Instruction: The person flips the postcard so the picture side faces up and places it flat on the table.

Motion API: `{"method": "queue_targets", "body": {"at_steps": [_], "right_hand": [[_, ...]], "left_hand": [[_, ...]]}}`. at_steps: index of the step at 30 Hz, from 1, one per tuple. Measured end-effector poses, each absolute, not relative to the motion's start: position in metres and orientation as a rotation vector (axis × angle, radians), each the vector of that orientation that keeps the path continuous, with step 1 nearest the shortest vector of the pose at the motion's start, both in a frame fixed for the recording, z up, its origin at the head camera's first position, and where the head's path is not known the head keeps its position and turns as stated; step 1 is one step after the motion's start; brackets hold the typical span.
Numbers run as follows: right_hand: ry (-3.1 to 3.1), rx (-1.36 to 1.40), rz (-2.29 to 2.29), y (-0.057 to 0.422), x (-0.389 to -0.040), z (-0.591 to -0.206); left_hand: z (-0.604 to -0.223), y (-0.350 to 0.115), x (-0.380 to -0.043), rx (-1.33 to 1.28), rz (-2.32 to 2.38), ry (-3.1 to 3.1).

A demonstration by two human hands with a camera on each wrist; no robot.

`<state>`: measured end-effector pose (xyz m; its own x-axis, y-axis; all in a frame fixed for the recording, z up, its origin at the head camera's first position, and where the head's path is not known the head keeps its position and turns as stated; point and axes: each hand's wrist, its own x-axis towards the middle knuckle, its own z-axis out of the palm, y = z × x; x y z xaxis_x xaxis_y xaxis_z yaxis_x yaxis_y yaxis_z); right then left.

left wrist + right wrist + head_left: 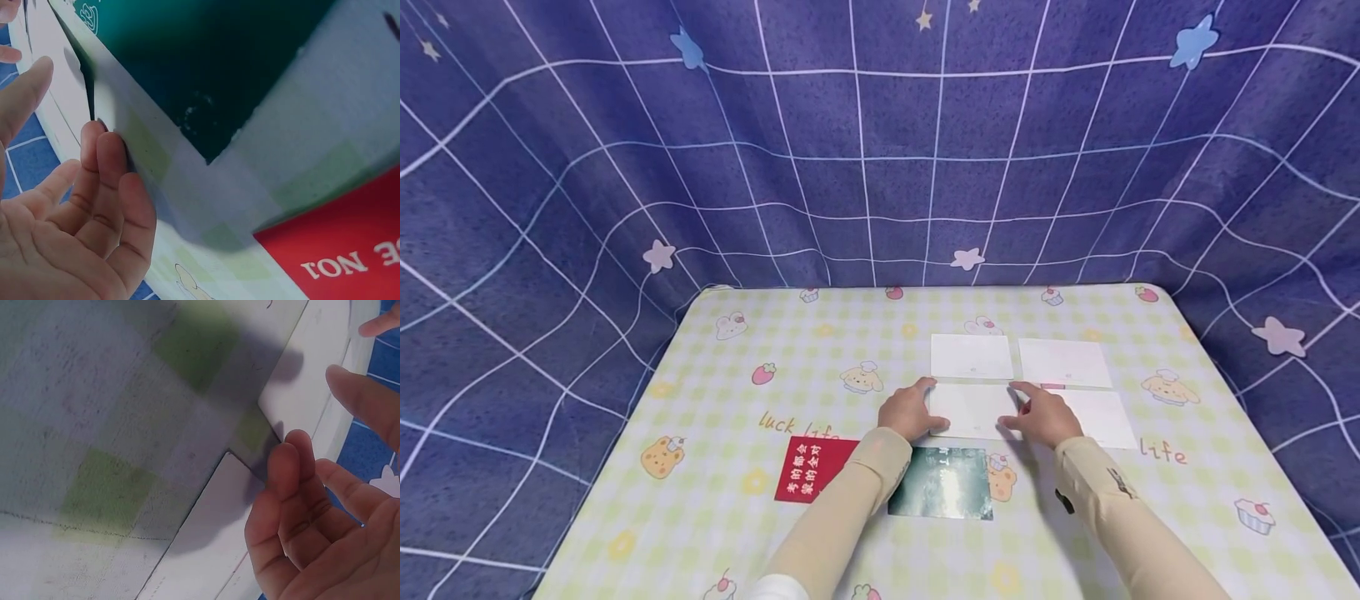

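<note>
A white card (972, 410) lies flat on the table between both hands. My left hand (908, 413) is at its left side, thumb over the card and index finger by the upper left corner. Opposite, my right hand (1047, 417) is at the right side with thumb and index finger spread. In the left wrist view the thumb (28, 100) reaches out straight and the other fingers bend loosely. The right thumb (356, 394) likewise extends over the card, its shadow apart from the tip. Whether the fingertips touch the card is hard to tell.
Two white cards, one (972, 357) behind and one (1063, 362) behind right, adjoin another (1101, 419) at the right. Nearer me lie a dark green picture card (943, 483) and a red card (812, 471) with white characters, partly under my left forearm. A blue curtain (895, 183) hangs behind the table.
</note>
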<state>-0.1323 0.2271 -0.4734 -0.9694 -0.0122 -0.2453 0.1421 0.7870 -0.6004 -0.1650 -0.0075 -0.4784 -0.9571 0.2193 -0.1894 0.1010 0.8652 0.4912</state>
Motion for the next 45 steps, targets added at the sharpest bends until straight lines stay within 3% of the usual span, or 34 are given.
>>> {"method": "queue_targets", "body": {"at_steps": [31,45], "right_hand": [[2.730,0.052,-0.805,0.225,-0.142,-0.479],[2.716,0.193,-0.931,0.223,-0.140,-0.481]], "left_hand": [[-0.489,-0.006,-0.175,0.296,0.615,2.810],[-0.483,-0.005,-0.173,0.273,0.613,2.786]]}}
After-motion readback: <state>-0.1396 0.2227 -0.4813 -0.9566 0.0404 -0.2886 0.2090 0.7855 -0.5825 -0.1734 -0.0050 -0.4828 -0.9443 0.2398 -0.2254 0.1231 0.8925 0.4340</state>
